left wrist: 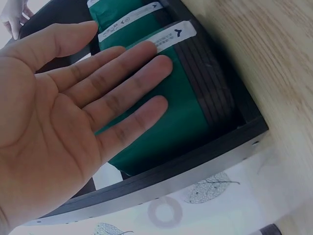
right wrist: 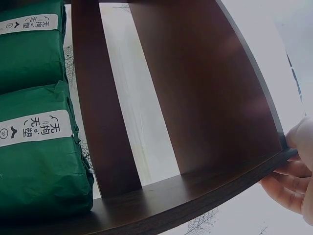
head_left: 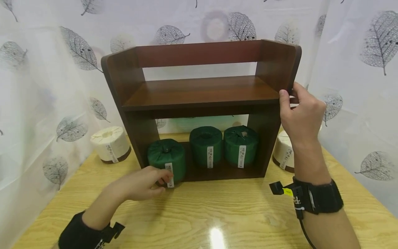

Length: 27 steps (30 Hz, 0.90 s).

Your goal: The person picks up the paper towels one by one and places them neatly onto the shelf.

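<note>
A dark brown two-tier wooden shelf [head_left: 202,90] stands on the table, with three green-wrapped paper rolls along its lower tier. My left hand [head_left: 143,184] is at the front of the leftmost green roll [head_left: 158,156], its fingers overlapping the white label. In the left wrist view those fingers [left wrist: 128,88] are extended and slightly spread, palm showing. The middle green roll [head_left: 199,148] and the right green roll [head_left: 233,152] sit close together. My right hand [head_left: 303,117] grips the shelf's right side panel [right wrist: 230,188], thumb in front and fingers around the outer side.
A cream roll [head_left: 109,143] with a brown base stands left of the shelf, and another cream roll [head_left: 283,152] stands on the right, partly hidden by my arm. Behind hangs a white leaf-print curtain [head_left: 199,20]. Light wooden tabletop [head_left: 236,204] extends in front.
</note>
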Tool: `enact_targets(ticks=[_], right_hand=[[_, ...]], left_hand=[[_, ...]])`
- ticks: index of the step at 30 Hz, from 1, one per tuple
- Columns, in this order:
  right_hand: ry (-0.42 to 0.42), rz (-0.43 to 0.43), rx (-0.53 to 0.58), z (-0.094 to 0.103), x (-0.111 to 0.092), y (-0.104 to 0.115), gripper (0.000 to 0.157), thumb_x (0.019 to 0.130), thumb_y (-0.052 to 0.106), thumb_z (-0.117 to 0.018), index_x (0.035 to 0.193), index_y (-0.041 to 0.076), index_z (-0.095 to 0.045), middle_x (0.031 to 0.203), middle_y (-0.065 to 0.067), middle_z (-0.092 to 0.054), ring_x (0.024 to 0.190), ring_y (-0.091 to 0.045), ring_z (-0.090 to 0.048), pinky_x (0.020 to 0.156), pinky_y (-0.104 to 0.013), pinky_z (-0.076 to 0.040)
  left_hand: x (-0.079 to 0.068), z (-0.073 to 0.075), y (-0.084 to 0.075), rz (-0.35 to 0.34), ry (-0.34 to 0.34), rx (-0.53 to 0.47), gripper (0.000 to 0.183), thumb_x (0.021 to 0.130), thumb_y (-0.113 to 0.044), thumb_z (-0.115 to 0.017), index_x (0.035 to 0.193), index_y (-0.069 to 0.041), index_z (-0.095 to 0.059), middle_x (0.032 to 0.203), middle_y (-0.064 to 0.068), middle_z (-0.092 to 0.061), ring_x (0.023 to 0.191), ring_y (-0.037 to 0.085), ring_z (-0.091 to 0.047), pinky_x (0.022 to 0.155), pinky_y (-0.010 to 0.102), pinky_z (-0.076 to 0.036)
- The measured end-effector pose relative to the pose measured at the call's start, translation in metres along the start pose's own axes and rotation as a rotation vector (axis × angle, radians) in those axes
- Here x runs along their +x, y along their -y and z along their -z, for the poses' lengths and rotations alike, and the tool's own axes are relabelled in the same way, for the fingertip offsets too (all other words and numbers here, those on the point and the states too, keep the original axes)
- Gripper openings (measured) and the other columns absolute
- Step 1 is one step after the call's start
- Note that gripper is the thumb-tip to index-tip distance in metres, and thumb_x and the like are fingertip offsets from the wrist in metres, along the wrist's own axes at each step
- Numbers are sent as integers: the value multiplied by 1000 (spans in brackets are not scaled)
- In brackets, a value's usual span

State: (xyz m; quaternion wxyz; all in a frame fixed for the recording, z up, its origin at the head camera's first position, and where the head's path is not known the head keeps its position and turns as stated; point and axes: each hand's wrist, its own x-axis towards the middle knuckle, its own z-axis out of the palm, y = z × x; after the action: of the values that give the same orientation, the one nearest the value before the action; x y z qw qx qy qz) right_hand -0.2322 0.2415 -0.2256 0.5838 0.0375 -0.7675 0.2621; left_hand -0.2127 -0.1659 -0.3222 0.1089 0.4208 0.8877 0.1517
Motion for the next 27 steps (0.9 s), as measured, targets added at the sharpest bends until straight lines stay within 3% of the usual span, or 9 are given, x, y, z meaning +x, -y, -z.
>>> enact_targets(ticks=[7,16,27], right_hand=[[1,-9,5,0,0,1,29,87,31,-53,99,9,-68,87,-7,-70,72,-20,-64,62,-2,-35],[7,-17,4,0,-1,1,30,87,32,-53,99,10,-68,87,-6,-70,72,-19,-64,62,-3,-36],[3,-9,2,-1,-1,0,30,87,32,-53,100,10,-68,88,-7,-70,72,-20,-65,62,-3,-36]], left_hand=[[1,-1,6,8,-90,75,39,86,-19,-59,122,-4,-52,115,7,-59,101,18,-57,85,38,-47],[2,-5,12,68,-214,203,50,86,-25,-60,130,-5,-47,125,11,-52,112,23,-50,91,42,-43],[3,-8,16,98,-218,225,59,87,-29,-59,137,-5,-39,139,16,-41,123,29,-41,97,47,-38]])
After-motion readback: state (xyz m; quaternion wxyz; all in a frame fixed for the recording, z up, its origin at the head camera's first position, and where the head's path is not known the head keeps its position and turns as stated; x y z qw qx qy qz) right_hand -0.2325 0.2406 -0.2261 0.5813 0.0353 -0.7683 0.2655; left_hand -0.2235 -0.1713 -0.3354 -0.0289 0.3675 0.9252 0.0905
